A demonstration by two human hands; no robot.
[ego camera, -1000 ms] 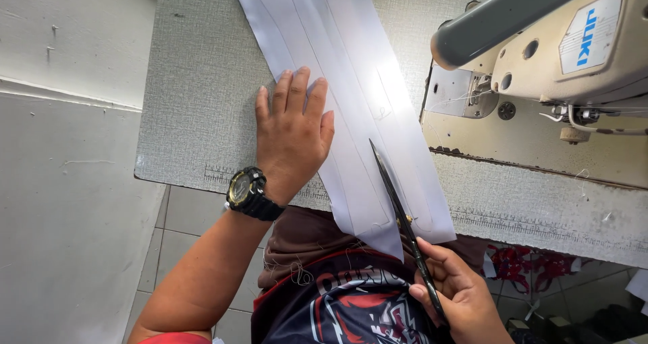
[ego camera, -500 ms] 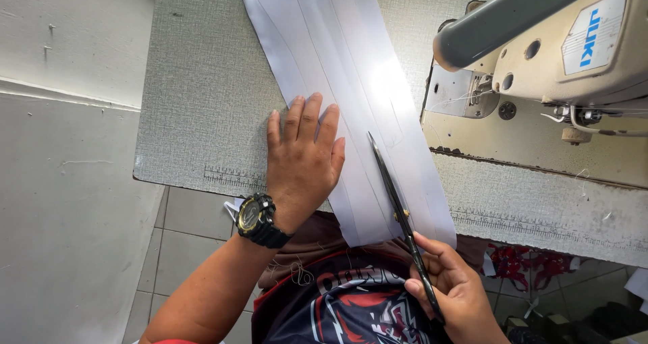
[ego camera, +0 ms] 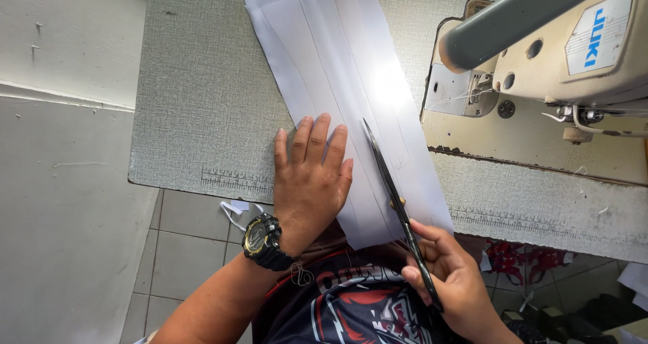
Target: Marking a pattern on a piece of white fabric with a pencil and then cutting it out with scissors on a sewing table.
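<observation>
A long strip of white fabric (ego camera: pixel 337 61) lies lengthwise on the grey table (ego camera: pixel 196 101), its near end hanging over the front edge. My left hand (ego camera: pixel 310 175), with a black watch on the wrist, presses flat on the fabric's left part. My right hand (ego camera: pixel 452 283) grips black scissors (ego camera: pixel 395 195) by the handles below the table edge. The blades lie along the fabric, pointing away from me, just right of my left hand's fingers.
A cream sewing machine (ego camera: pixel 540 54) stands at the right on the table, its head overhanging. A ruler scale is printed along the table's front edge (ego camera: pixel 229 179). Tiled floor (ego camera: pixel 182 243) with white fabric scraps shows below at the left. A grey wall is at the far left.
My left hand has slid a little toward me and to the right along the fabric. The scissors have advanced farther up the strip.
</observation>
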